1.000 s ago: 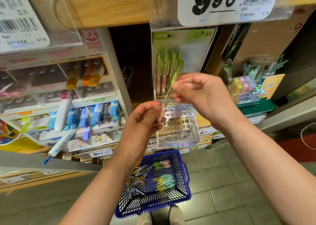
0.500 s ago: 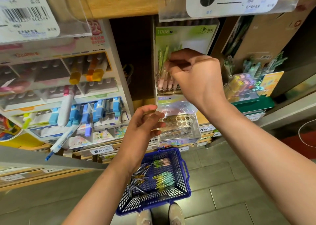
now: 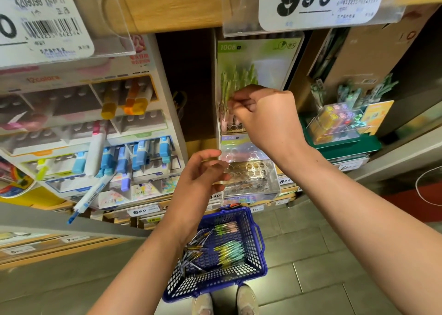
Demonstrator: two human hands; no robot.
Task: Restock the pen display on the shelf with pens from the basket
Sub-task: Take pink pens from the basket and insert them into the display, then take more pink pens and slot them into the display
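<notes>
Right now the placing step is in hand: the right hand [image 3: 265, 116] is up at the pen display [image 3: 260, 58], its fingers [image 3: 236, 104] pinched together on the top of a green pen [image 3: 226, 93] that stands upright among others at the left end of the rack. How far that pen is seated in its hole is hidden by the hand. The left hand [image 3: 203, 173] hangs lower, in front of a clear tray [image 3: 251, 178] of round holes, its fingers loosely curled and apart, holding nothing. The basket [image 3: 210, 282] sits on the floor [image 3: 311, 255] just ahead of the person's shoes [image 3: 203, 302], well below both hands. More pens [image 3: 229, 250] lie in loose bundles inside it: green and pink ones, yellow and teal ones, and a scatter of dark ones. As I judge it, the next move calls for letting go once the pen stands by itself, then a reach down for a matching green one; much of the stock remains to go
</notes>
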